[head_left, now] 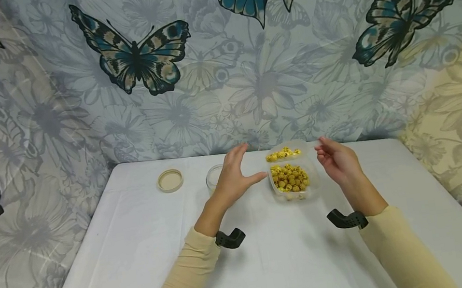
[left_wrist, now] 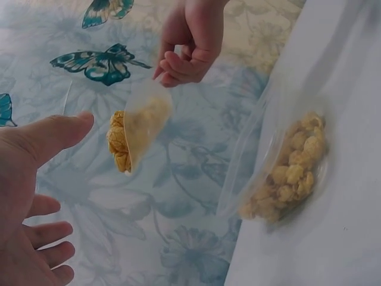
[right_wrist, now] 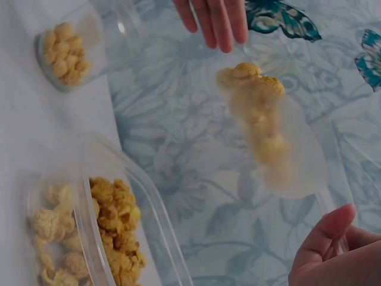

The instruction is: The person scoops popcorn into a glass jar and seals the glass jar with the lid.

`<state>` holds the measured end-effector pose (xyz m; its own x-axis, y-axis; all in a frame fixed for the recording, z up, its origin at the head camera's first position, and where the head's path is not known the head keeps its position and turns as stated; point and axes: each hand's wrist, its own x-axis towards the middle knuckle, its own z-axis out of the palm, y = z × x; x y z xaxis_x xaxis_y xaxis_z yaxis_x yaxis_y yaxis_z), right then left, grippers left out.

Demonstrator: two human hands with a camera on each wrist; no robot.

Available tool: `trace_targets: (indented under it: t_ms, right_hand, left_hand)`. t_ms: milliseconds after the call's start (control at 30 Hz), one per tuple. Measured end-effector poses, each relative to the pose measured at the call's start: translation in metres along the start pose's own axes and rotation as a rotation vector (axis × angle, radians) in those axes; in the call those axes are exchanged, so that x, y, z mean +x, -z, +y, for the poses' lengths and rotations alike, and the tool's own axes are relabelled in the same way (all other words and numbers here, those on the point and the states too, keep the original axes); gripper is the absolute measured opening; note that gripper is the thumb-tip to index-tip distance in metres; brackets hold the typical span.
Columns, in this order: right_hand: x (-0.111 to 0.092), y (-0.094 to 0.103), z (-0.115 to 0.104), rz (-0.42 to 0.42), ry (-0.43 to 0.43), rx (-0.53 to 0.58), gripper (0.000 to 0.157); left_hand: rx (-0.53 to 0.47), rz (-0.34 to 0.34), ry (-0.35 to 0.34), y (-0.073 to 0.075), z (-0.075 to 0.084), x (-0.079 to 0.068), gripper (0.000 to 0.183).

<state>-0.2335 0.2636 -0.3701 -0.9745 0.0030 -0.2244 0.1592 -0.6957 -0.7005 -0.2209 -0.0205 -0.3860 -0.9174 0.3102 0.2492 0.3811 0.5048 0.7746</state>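
My right hand (head_left: 340, 161) pinches the thin handle of a translucent plastic scoop (right_wrist: 300, 164), with fingers and thumb curled. Caramel popcorn (right_wrist: 268, 113) fills the scoop, which is held up above the far side of a clear plastic tub (head_left: 316, 182). More popcorn (head_left: 290, 179) lies inside that tub. To its left, my left hand (head_left: 233, 178) is held in the air, holding nothing, with thumb and fingers spread. Behind the left hand stands a clear jar (head_left: 213, 174), partly hidden in the head view; the right wrist view shows popcorn (right_wrist: 64, 55) at its bottom.
A round beige-rimmed lid (head_left: 170, 181) lies on the white tabletop (head_left: 140, 253), left of the jar. Close behind the table's far edge hangs a butterfly-patterned backdrop (head_left: 267, 85), which also runs along both sides.
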Motion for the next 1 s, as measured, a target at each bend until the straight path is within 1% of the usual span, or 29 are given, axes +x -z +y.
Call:
trace_targets:
  t_ms: [100,233,333,433,533,633,767,1000]
  right_hand:
    - [0.000,-0.004,0.001,-0.006,-0.005,-0.024,0.006]
    - [0.001,-0.010,0.003,-0.027,-0.017,-0.068,0.005]
    - [0.002,-0.014,0.005,-0.039,-0.024,-0.101,0.008]
    - [0.004,-0.019,0.008,-0.049,-0.025,-0.112,0.012]
    - [0.006,-0.022,0.011,-0.044,-0.026,-0.110,0.016]
    - [0.007,-0.025,0.015,-0.030,-0.023,-0.119,0.016]
    - [0.008,-0.029,0.019,-0.027,-0.021,-0.144,0.012]
    - [0.011,-0.036,0.026,-0.047,-0.007,-0.168,0.013]
  left_hand:
    - [-0.001,0.016,0.002,0.004,-0.003,-0.001,0.087]
    - [0.029,0.038,-0.001,0.009,-0.006,-0.003,0.087]
    - [0.051,0.050,0.008,0.014,-0.008,-0.006,0.088]
    - [0.056,0.053,0.024,0.019,-0.011,-0.008,0.089]
    - [0.066,0.057,0.030,0.023,-0.017,-0.011,0.090]
    - [0.075,0.070,0.032,0.026,-0.023,-0.012,0.089]
    - [0.072,0.078,0.052,0.030,-0.030,-0.014,0.089]
    - [0.075,0.072,0.113,0.036,-0.041,-0.019,0.094]
